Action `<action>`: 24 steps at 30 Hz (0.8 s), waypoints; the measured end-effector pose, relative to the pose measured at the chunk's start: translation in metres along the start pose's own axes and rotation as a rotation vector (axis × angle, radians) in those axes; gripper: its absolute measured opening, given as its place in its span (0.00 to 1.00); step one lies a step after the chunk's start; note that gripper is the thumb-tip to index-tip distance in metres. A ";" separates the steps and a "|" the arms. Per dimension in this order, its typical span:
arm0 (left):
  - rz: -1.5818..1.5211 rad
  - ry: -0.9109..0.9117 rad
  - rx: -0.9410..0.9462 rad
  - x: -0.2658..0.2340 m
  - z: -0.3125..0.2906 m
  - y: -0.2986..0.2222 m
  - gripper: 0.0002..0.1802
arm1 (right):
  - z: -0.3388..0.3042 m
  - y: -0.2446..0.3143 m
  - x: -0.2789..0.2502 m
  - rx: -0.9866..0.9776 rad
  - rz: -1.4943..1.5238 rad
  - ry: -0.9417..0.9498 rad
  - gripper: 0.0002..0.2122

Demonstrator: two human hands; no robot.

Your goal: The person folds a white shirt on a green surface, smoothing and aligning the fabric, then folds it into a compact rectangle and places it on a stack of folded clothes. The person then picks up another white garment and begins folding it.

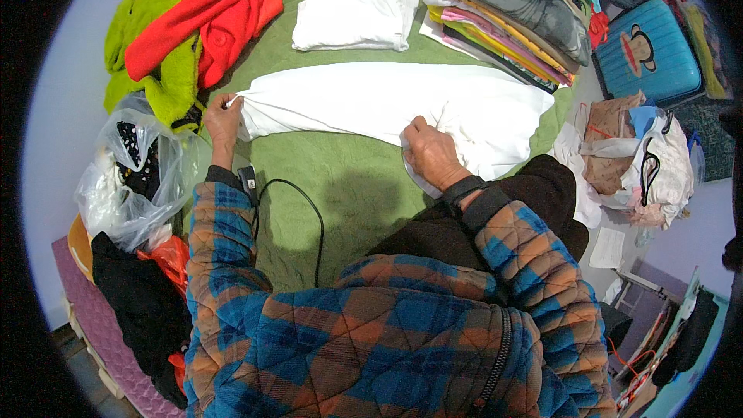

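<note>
A long white garment [387,104] lies stretched across a green blanket [348,178]. My left hand [223,118] pinches its left end. My right hand [430,153] grips a bunched part of the cloth near its lower right edge. Both forearms wear quilted blue and orange plaid sleeves. A dark band sits on my right wrist.
A folded white cloth [356,14] and a stack of folded coloured clothes [511,19] lie beyond. Red and lime garments [193,23] are piled at the far left. A clear plastic bag [135,178], a black cable [309,217], a blue suitcase [646,50] and bags [642,159] surround the blanket.
</note>
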State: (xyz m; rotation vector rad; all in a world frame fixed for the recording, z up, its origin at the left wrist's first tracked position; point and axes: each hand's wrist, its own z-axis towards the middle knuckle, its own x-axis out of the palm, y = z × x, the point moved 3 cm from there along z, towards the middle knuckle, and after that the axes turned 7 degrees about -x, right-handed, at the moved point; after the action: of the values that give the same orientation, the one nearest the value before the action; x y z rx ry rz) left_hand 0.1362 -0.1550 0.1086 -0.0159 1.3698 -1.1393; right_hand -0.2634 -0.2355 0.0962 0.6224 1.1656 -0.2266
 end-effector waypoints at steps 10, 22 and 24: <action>-0.029 -0.067 0.096 -0.012 0.009 -0.016 0.11 | 0.004 0.001 0.010 -0.026 -0.021 0.006 0.02; -0.041 -0.071 0.060 -0.033 -0.002 -0.001 0.09 | -0.010 0.037 -0.013 -0.378 -0.058 0.038 0.05; -0.031 -0.076 0.068 -0.035 -0.005 0.003 0.09 | -0.013 0.034 -0.012 -0.334 0.015 0.024 0.06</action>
State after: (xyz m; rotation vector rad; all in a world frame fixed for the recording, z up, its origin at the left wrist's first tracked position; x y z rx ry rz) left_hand 0.1421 -0.1284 0.1313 -0.0308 1.2669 -1.1990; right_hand -0.2620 -0.2025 0.1156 0.3401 1.1886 -0.0093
